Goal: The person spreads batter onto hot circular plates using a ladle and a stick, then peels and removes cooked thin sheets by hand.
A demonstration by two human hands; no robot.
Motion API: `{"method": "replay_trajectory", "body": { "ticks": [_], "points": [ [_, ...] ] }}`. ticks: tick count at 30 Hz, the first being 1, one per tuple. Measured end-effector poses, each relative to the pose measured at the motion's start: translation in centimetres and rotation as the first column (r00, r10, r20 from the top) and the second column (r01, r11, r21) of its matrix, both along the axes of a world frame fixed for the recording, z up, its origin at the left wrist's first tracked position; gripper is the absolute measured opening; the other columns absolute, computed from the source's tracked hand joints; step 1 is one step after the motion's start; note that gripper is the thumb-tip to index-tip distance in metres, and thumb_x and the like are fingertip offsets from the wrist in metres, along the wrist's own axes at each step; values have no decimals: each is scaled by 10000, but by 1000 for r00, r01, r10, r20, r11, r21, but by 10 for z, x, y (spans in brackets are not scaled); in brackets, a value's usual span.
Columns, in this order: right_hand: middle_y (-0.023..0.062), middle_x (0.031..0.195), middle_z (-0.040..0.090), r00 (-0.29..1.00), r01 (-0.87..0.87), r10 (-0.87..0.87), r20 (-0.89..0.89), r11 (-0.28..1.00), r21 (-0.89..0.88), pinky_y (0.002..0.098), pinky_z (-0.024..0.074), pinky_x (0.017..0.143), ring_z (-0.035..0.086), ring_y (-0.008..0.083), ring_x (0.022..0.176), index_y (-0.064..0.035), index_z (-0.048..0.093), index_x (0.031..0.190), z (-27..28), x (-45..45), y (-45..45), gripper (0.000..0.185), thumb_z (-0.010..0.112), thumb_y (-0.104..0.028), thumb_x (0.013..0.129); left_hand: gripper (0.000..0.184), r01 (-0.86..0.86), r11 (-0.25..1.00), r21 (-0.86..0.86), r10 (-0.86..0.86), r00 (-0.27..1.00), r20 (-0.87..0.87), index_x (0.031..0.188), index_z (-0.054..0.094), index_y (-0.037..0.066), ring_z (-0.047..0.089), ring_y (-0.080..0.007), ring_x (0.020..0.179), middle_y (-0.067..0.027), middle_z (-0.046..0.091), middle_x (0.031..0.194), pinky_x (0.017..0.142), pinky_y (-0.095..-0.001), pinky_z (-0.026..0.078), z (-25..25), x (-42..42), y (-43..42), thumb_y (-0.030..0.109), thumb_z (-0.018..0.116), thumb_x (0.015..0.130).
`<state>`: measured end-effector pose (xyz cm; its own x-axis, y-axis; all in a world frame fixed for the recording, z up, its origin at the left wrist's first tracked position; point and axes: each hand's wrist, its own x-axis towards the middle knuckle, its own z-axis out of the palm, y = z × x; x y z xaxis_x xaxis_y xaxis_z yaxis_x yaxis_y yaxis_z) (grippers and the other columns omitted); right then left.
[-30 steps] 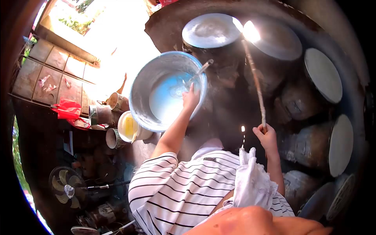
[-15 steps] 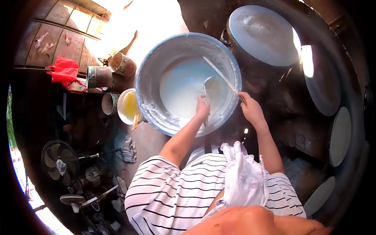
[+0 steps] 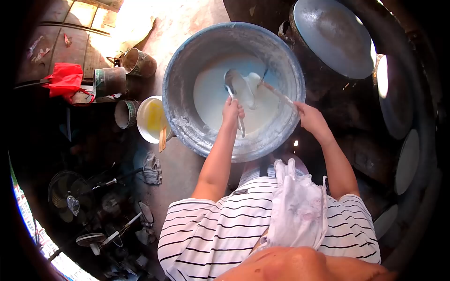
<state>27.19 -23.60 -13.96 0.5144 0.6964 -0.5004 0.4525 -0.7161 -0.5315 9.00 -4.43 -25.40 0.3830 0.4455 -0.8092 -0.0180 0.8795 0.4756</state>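
A large round tub [image 3: 180,105] holds white liquid [image 3: 213,89]. Over the liquid, my left hand [image 3: 232,112] is closed round the handle of a metal ladle [image 3: 229,80], whose bowl is up near the middle of the tub. My right hand [image 3: 310,117] grips the near end of a long stick [image 3: 280,95] at the tub's right rim. The stick's far end reaches over the liquid, where a white, wet mass [image 3: 252,86] lies beside the ladle. What this mass is, I cannot make out.
A white bucket [image 3: 144,119] with something yellow and a wooden handle stands left of the tub, near metal pots [image 3: 110,82] and a red bag [image 3: 64,78]. Wide round pans [image 3: 333,35] line the right. A fan [image 3: 68,196] is at lower left.
The stick has swung down from upright at the right into the tub. Both hands are now over or beside the tub, and the view has shifted, with the tub appearing larger.
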Motion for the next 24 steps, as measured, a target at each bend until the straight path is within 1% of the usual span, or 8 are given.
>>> {"method": "replay_trajectory", "body": {
  "ticks": [1, 3, 7, 10, 13, 15, 19, 24],
  "points": [
    [247, 988, 630, 996, 14, -20, 92, 998, 69, 466, 476, 809, 613, 380, 942, -109, 521, 1262, -9, 6, -3, 412, 416, -105, 864, 249, -40, 998, 43, 42, 997, -63, 1172, 359, 187, 324, -62, 462, 23, 341, 624, 381, -200, 264, -5, 3, -3, 108, 431, 947],
    [241, 991, 630, 982, -105, 137, 131, 968, -227, 472, 481, 794, 617, 395, 923, -129, 493, 1294, -21, -12, 3, 438, 414, -107, 864, 225, 6, 999, 43, -2, 995, -103, 1153, 361, 191, 319, -59, 459, 22, 339, 617, 379, -194, 259, -5, 4, -12, 120, 430, 951],
    [246, 945, 637, 995, 8, -5, 97, 999, -35, 480, 480, 787, 620, 398, 893, -181, 514, 1283, -10, -2, 2, 440, 405, -110, 862, 264, 124, 992, -8, -124, 992, -10, 1202, 357, 189, 308, -68, 444, 24, 324, 605, 380, -213, 261, 2, 9, 0, 127, 425, 954],
    [227, 903, 646, 976, -117, 139, 167, 984, -134, 483, 491, 743, 625, 398, 845, -188, 514, 1287, -29, -2, 12, 432, 423, -114, 871, 439, 260, 965, 19, -258, 963, -79, 1363, 284, 222, 307, -70, 445, 28, 328, 608, 387, -226, 278, -7, 33, 14, 134, 424, 957],
    [235, 881, 644, 988, 18, -21, 156, 1000, 20, 489, 492, 729, 628, 401, 830, -190, 489, 1310, -25, 18, 12, 448, 420, -114, 874, 528, 302, 920, 250, -252, 944, -213, 1427, 204, 238, 306, -71, 445, 29, 331, 611, 384, -233, 286, -20, 48, 37, 138, 425, 957],
    [261, 867, 630, 986, 44, -25, 164, 993, -112, 491, 487, 728, 617, 415, 829, -177, 497, 1303, -47, 9, 13, 410, 396, -153, 906, 314, 103, 988, 116, -88, 988, -125, 1259, 348, 242, 304, -70, 423, 24, 332, 595, 362, -231, 279, -41, 63, 11, 160, 415, 964],
    [277, 913, 613, 999, 47, -48, 9, 996, 77, 486, 473, 756, 601, 425, 861, -101, 504, 1282, -64, -15, 1, 387, 438, -136, 902, 56, -124, 958, -260, 158, 980, 117, 988, 387, 228, 301, -64, 406, 36, 326, 574, 338, -212, 261, -48, 75, -35, 187, 419, 966],
    [271, 975, 608, 998, 54, -54, -23, 998, 19, 470, 470, 784, 587, 423, 920, -69, 515, 1258, -23, -17, -16, 371, 472, -124, 894, 164, -135, 782, -608, 388, 870, 306, 808, 401, 193, 314, -60, 396, 44, 328, 538, 332, -193, 267, -36, 98, -46, 228, 459, 957]
  ]
}}
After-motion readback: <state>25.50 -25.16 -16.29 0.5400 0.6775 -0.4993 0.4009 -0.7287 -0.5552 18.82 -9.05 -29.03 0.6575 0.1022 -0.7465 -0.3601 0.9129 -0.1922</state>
